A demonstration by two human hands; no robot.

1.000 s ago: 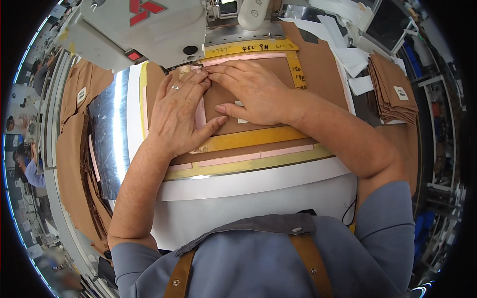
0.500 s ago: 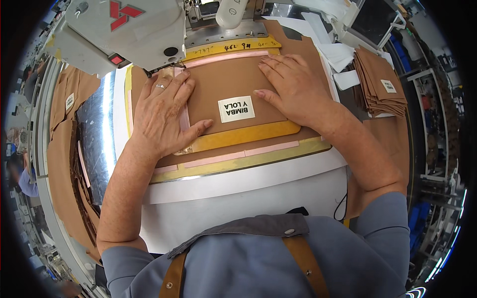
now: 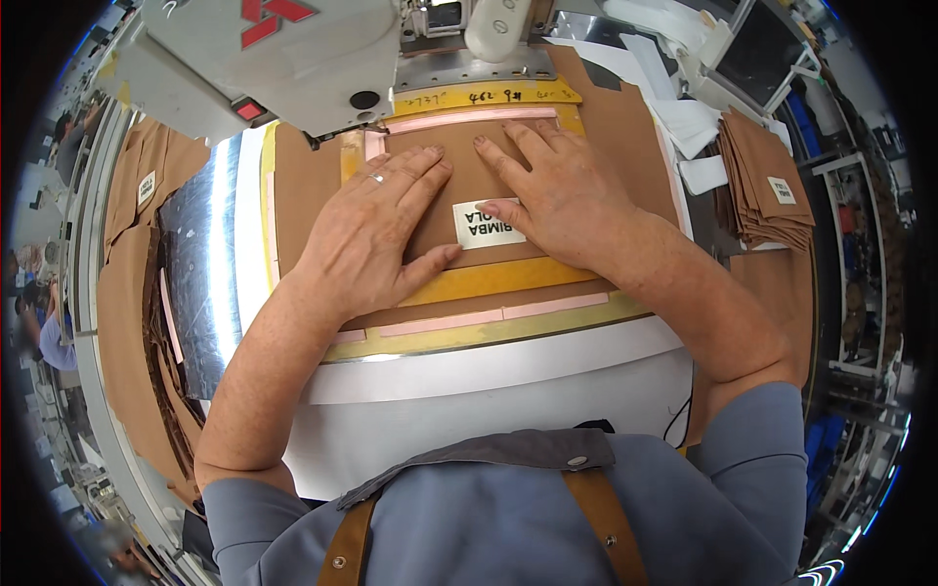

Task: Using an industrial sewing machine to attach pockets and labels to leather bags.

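A brown fabric panel (image 3: 463, 176) with a white printed label (image 3: 475, 235) lies within a yellow template frame (image 3: 489, 283) edged with pink strips. My left hand (image 3: 376, 230) rests flat on the panel's left part, fingers extended and thumb toward the label; a ring is on one finger. On the right part lies my right hand (image 3: 567, 190), fingers spread, its thumb over the label's right portion. Neither hand grasps anything. Under the frame is a larger brown piece (image 3: 303, 195). The sewing machine head (image 3: 264, 68) stands just beyond my left hand.
Stacked brown pieces (image 3: 767, 186) with a white label lie at the right; more brown pieces (image 3: 127, 303) hang at the left beside a shiny metal plate (image 3: 198, 264). A dark screen (image 3: 762, 59) stands at the back right. White scraps (image 3: 689, 127) lie near it.
My left hand has slid right, inward from the panel's left edge. My right hand has shifted left, so its thumb now covers part of the label. The whole view has shifted slightly.
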